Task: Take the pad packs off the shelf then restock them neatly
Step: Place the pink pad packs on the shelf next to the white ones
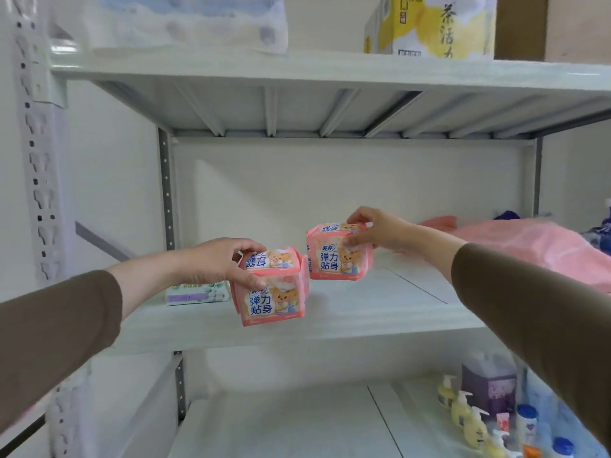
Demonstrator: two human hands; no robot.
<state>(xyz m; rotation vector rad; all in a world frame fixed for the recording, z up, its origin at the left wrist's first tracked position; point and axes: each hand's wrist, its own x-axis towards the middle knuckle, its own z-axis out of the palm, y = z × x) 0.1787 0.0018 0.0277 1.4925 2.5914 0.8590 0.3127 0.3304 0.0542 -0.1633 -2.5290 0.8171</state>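
Observation:
My left hand (pixel 218 261) grips a pink pad pack (pixel 272 290) with a bear picture and blue lettering, held just above the front of the middle shelf (pixel 363 312). My right hand (pixel 377 229) grips a second, matching pink pad pack (pixel 339 254) a little farther back and to the right, its base near or on the shelf. Behind my left hand, a flat white and purple pad pack (pixel 198 292) lies on the shelf near the left post.
Pink cloth or bags (pixel 535 246) are heaped at the shelf's right end. The top shelf holds a white tissue bundle (pixel 185 21), a yellow pack (pixel 433 24) and a cardboard box (pixel 555 26). Pump bottles (pixel 463 414) and jars stand on the lower shelf's right.

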